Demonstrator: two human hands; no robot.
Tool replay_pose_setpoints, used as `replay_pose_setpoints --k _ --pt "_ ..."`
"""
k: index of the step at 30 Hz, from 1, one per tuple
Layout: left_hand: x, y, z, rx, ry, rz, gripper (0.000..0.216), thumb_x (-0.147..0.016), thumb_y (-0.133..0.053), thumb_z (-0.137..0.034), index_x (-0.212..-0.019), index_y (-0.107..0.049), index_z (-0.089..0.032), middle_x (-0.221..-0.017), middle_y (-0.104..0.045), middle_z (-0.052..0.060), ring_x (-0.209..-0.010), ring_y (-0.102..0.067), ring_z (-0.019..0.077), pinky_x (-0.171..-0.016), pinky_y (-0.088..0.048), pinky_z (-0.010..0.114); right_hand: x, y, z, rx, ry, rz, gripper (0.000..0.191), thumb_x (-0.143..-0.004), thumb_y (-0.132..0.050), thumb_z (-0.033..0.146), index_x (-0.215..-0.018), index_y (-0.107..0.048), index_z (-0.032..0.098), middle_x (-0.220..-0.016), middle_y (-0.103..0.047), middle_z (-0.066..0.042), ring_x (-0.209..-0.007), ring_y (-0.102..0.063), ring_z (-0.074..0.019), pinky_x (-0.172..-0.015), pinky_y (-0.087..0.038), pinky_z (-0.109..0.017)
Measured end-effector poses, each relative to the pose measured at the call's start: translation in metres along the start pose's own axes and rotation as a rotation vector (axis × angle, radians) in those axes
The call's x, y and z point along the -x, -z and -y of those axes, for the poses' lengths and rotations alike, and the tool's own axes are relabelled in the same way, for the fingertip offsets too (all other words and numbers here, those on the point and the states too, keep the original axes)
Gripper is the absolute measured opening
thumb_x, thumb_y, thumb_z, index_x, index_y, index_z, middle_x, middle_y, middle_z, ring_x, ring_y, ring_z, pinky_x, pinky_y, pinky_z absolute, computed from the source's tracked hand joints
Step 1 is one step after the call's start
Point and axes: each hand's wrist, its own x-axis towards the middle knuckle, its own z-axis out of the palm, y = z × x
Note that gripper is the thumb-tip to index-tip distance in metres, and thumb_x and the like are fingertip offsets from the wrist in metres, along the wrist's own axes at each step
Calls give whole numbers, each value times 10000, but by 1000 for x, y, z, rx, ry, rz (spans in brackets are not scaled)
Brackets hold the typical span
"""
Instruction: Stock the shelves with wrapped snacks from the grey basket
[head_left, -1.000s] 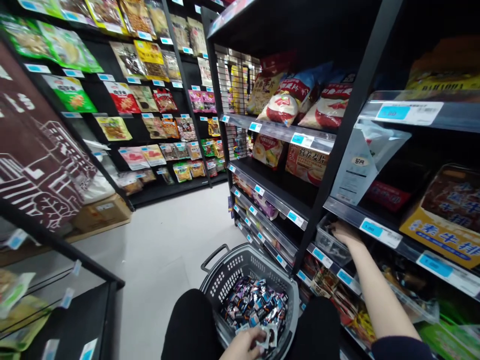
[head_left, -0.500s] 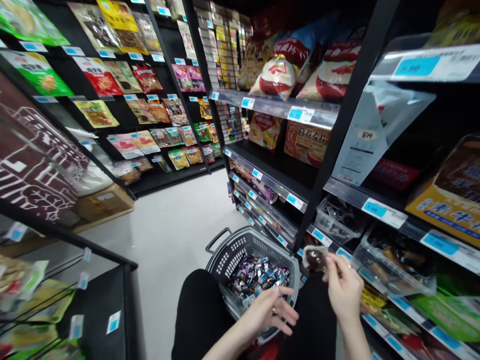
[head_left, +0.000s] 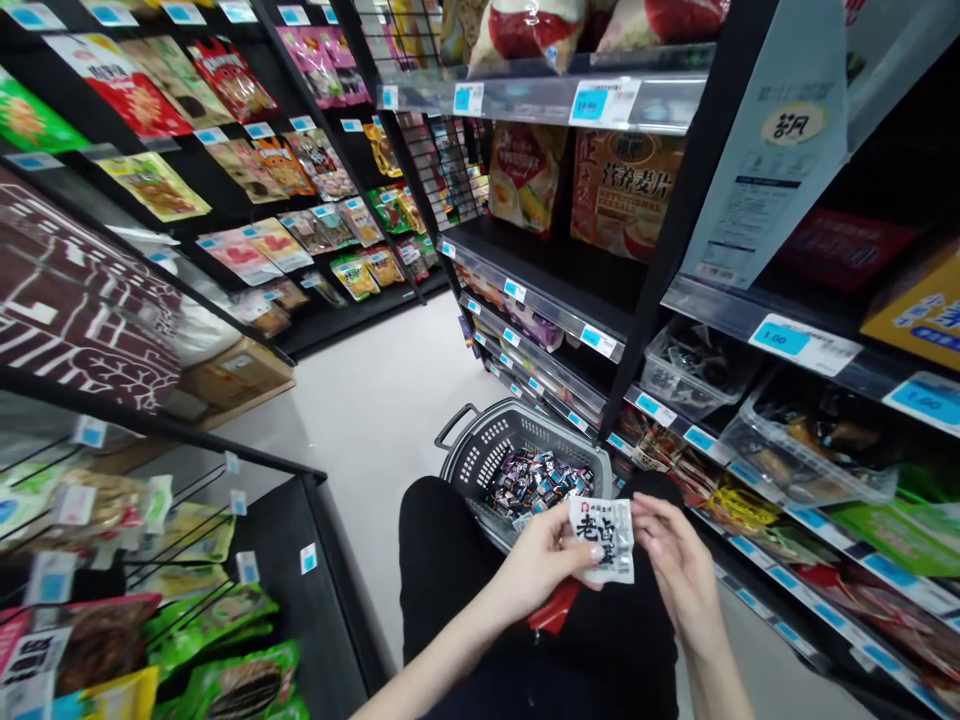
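Observation:
A small white packet of braised egg with large black characters is held up over my lap, printed face towards me. My left hand grips its left side, the thumb pressed flat across the front. At its right edge, the curled fingers of my right hand pinch the upper corner. Just beyond both hands, a grey plastic basket with an upright handle stands on the floor by my knees. Inside lie many small wrapped pieces in dark, blue and orange wrappers.
Shelving on the right holds clear plastic bins of loose items, cereal bags and price tags. A light blue carton flap sticks out above. At left are a low rack, a cardboard box and a wall of hanging snacks.
The packet has moved from my right hand at the shelf side to over my lap and turned its printed face up. My left hand has closed on it. The view has tilted down.

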Motion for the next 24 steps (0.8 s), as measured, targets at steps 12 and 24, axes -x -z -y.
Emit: replay_pose_setpoints --k 12,24 --pt "-3 -4 11 -176 3 -27 458 -748 -622 -399 -1078 -504 -104 -791 -620 51 -584 -590 128 -550 -504 268 20 -13 -5 404 10 -152 158 -794 -587 332 -848 -622 187 -670 -636 -34 -590 -599 -155 -554 -496 -246" --pt "-9 -1 28 571 62 194 639 -776 -492 -569 -1186 -471 -80 -967 -629 150 -767 -604 152 -721 -436 257 27 -49 3 997 879 117 417 -768 -569 93 -1183 -528 113 -876 -694 -104 -817 -649 -220 -753 -535 -340"
